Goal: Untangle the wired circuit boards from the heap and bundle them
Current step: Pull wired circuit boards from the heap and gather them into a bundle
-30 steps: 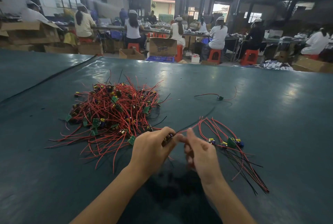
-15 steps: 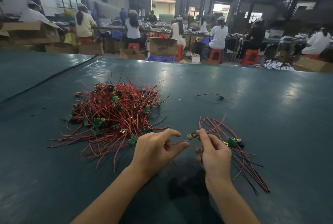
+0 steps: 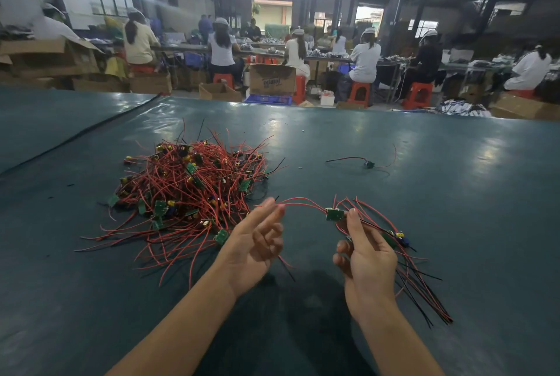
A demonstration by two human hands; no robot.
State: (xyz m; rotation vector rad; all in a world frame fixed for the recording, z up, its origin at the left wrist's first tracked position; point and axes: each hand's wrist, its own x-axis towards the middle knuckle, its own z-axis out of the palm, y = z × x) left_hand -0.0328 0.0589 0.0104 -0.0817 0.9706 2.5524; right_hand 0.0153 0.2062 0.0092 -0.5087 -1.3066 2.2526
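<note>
A tangled heap (image 3: 194, 185) of small green circuit boards with red and black wires lies left of centre on the dark green table (image 3: 454, 224). My right hand (image 3: 368, 257) pinches one green board (image 3: 334, 214) by its edge, lifted above the table. That board's red wire arcs left to my left hand (image 3: 257, 239), whose fingertips pinch the wire's end. Under and beside my right hand lies a sorted bundle (image 3: 406, 266) of boards, its wires running toward the lower right.
One loose wired board (image 3: 368, 164) lies alone farther back on the right. A dark seam (image 3: 78, 135) crosses the table's left part. Beyond the far table edge are cardboard boxes (image 3: 271, 78), red stools and seated people at benches.
My hands were together over one board. They have moved apart, the right hand lifting the board to the right and the left hand sliding out along its red wire.
</note>
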